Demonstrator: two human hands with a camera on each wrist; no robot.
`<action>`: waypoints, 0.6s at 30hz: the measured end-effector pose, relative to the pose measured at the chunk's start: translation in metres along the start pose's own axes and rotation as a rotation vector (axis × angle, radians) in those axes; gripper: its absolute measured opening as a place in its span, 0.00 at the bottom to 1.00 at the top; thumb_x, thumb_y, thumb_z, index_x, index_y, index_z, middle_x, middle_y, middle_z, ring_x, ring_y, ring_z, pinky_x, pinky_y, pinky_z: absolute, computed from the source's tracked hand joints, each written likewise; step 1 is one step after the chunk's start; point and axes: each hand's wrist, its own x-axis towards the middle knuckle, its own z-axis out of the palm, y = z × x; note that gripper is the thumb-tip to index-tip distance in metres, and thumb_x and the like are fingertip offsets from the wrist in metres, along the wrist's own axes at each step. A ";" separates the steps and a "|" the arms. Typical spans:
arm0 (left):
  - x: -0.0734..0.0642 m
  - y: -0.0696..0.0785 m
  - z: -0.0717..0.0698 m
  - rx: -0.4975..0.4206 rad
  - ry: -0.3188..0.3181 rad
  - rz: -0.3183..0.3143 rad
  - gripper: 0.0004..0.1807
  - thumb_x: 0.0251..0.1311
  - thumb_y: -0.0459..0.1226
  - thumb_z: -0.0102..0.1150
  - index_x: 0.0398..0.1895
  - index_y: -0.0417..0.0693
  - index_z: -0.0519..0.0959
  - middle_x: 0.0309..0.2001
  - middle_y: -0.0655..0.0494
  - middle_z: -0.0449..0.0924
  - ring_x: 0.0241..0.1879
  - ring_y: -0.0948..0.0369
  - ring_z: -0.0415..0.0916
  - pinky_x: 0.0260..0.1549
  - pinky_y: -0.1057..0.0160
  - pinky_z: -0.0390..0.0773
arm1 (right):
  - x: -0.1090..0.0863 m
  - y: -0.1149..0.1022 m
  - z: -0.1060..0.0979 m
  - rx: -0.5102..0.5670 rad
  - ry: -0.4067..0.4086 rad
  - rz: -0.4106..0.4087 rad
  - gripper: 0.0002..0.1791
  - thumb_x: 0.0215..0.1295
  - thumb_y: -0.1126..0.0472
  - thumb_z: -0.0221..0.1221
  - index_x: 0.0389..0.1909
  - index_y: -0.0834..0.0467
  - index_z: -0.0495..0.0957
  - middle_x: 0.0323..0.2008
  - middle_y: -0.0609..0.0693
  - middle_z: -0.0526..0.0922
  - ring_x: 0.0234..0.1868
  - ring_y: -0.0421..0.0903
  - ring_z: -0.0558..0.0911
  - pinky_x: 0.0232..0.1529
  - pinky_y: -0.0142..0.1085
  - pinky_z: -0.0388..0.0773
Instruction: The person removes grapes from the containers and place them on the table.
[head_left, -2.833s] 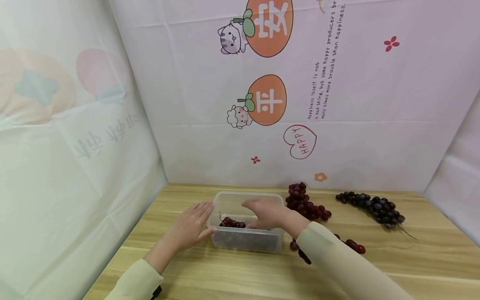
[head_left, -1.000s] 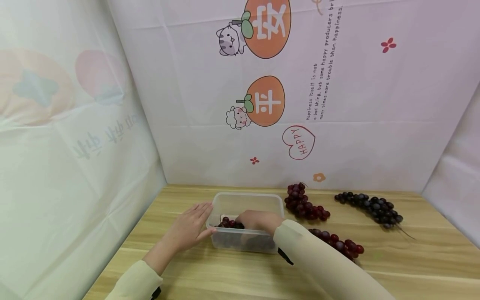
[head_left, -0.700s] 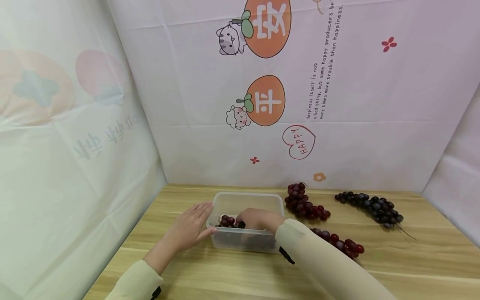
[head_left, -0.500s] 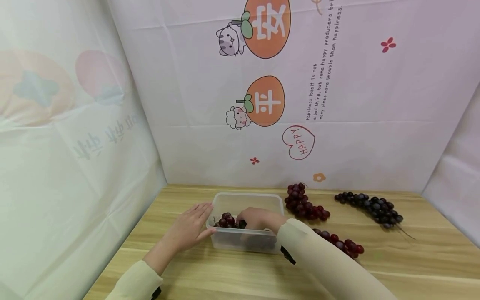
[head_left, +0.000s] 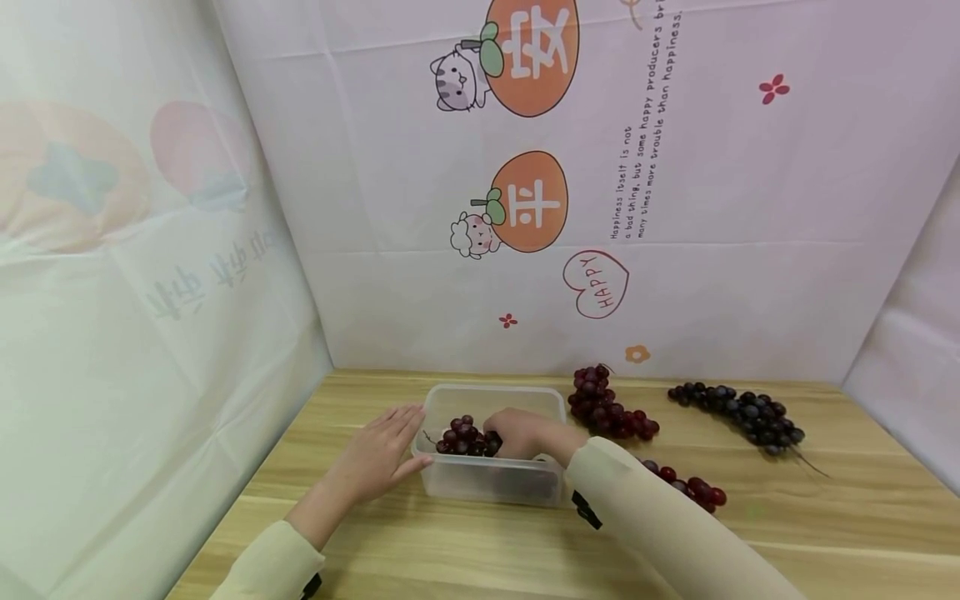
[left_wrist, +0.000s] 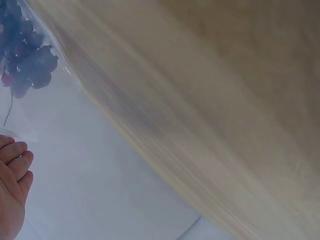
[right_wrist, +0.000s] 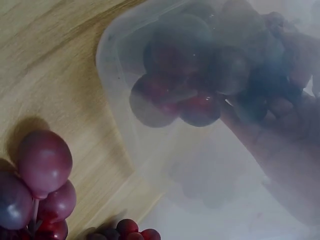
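Note:
A clear plastic container stands on the wooden table. My left hand rests against its left rim, fingers straight and thumb spread along the front edge; in the left wrist view only part of the left hand shows. Inside the container, my right hand grips a bunch of dark red grapes, whose thin stem points left. Through the cloudy wall in the right wrist view, the right hand's fingers curl against the grapes. The front wall partly hides the fingertips.
To the right lie a red grape bunch near the back, another red bunch partly behind the right sleeve, and a black bunch farther right. White printed cloth hangs behind and at the sides.
My right hand reached down into the container and took hold of the grapes. Over the last half second the bunch has risen slightly inside. The left hand has stayed at the rim.

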 end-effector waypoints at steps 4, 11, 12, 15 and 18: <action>0.000 0.000 0.000 -0.002 0.000 -0.001 0.42 0.71 0.59 0.40 0.67 0.29 0.64 0.66 0.37 0.65 0.67 0.46 0.63 0.67 0.50 0.60 | -0.002 0.001 -0.001 -0.043 0.044 0.015 0.06 0.57 0.66 0.64 0.33 0.57 0.77 0.26 0.45 0.75 0.28 0.42 0.71 0.30 0.36 0.69; 0.000 -0.001 0.002 -0.011 -0.011 -0.006 0.41 0.71 0.59 0.41 0.67 0.29 0.64 0.66 0.37 0.66 0.66 0.46 0.63 0.67 0.49 0.61 | -0.004 -0.001 -0.003 -0.123 0.124 0.057 0.13 0.57 0.61 0.69 0.41 0.58 0.80 0.34 0.46 0.80 0.36 0.44 0.78 0.37 0.40 0.77; 0.000 -0.002 0.002 -0.010 -0.011 -0.006 0.41 0.71 0.59 0.40 0.68 0.29 0.64 0.66 0.37 0.66 0.66 0.46 0.63 0.67 0.50 0.60 | -0.004 -0.002 -0.003 -0.132 0.129 0.064 0.12 0.57 0.60 0.69 0.40 0.57 0.80 0.33 0.46 0.80 0.36 0.44 0.78 0.37 0.40 0.77; 0.000 -0.002 0.003 -0.006 0.001 0.000 0.41 0.71 0.59 0.40 0.67 0.29 0.64 0.66 0.37 0.66 0.66 0.46 0.63 0.67 0.49 0.61 | -0.006 -0.005 -0.003 -0.177 0.145 0.078 0.12 0.57 0.60 0.69 0.40 0.56 0.80 0.33 0.46 0.80 0.37 0.45 0.79 0.38 0.40 0.78; -0.001 -0.002 0.004 -0.005 0.016 0.007 0.42 0.71 0.60 0.39 0.67 0.29 0.64 0.66 0.37 0.67 0.66 0.46 0.64 0.66 0.49 0.62 | -0.009 -0.007 -0.003 -0.221 0.165 0.063 0.14 0.58 0.59 0.69 0.42 0.57 0.80 0.33 0.47 0.80 0.37 0.45 0.80 0.37 0.40 0.79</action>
